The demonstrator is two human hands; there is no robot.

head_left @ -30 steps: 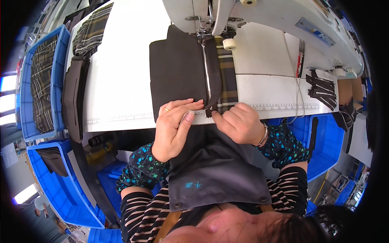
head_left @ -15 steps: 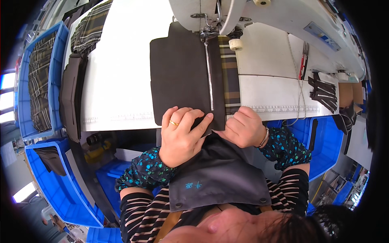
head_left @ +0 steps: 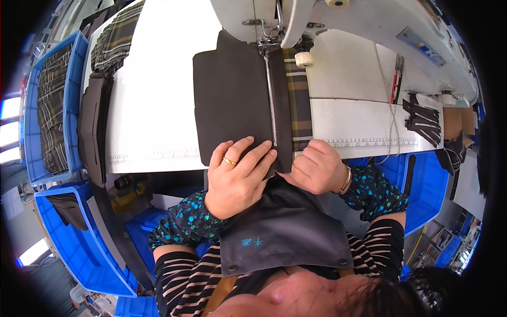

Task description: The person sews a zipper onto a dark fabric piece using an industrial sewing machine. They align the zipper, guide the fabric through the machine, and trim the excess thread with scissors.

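The left grip [head_left: 232, 182] lies palm down now, with its fingers spread on the big dark cloth [head_left: 229, 100]. A second ago it is bent up, and the cloth's edge is curled up between the two grips. Now that curl is gone and the cloth is flat there. I can't tell if the left thumb is pinching from below, because it is mostly hidden.

The right grip [head_left: 318, 170] is closed, with its fingers curled in. It looks like it is pinching the near edge of the dark cloth, just to the right of the left fingertips. A second ago it is poking at the dark tail end of the silver zip [head_left: 271, 100]. That tail is out of sight now, so I think it is tucked under the cloth.

The zip runs straight away from the left fingertips, up to the metal foot [head_left: 268, 46] of the sewing machine [head_left: 364, 26]. The checked cloth [head_left: 299, 100] peeks out just past the right grip, beside the dark cloth. All of this is on the white tabletop [head_left: 153, 105]. To me, the change means the layers are now smooth and lined up in front of the foot.
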